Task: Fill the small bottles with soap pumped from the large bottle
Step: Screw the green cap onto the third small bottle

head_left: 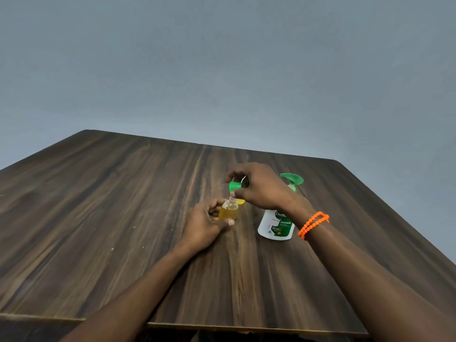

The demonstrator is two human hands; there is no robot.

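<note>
A small clear bottle [230,210], mostly full of yellow soap, stands on the wooden table [123,218] with its neck uncapped. My left hand [206,224] grips it from the left side. My right hand [259,187] holds a small green cap [235,186] just above the bottle's neck. Behind the small bottle shows a bit of something yellow [241,201], mostly hidden. The large white and green soap bottle [276,224] with a green pump head [292,180] stands to the right, partly behind my right wrist.
An orange bead bracelet [313,224] sits on my right wrist. The dark wood table reaches a near edge at the bottom and a far edge against a grey wall [222,70].
</note>
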